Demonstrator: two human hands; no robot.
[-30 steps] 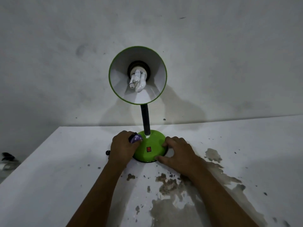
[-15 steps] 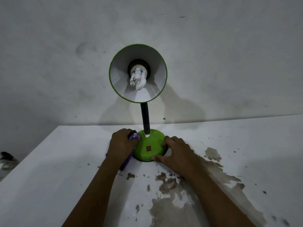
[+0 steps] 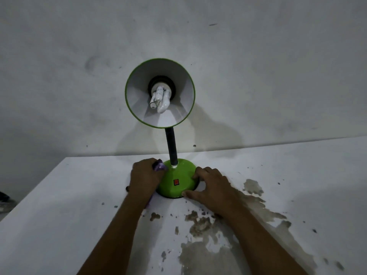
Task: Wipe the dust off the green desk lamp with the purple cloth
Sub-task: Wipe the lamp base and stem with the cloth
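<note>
From the head camera, the green desk lamp (image 3: 177,180) stands upright near the back edge of a white table (image 3: 59,215), close to a grey wall (image 3: 258,76). Its domed base sits flat on the tabletop, a black neck (image 3: 171,144) rises from it, and the shade (image 3: 160,93) tips forward so its white inside and a coiled bulb (image 3: 160,99) face the camera. A small red switch (image 3: 176,182) shows on the front of the base.

The left hand (image 3: 144,176) is curled tight around the purple cloth (image 3: 158,166), pressing it against the left shoulder of the base; a bunched corner pokes out above the knuckles, and what looks like a trailing end shows under the wrist, though the dim light makes that hard to confirm. The right hand (image 3: 211,186) rests on the right side of the base with fingers spread and bent, thumb along the lower rim, gripping nothing but the lamp itself.

Brown, flaky stains (image 3: 206,231) spread across the table in front of the lamp and under the right forearm.
</note>
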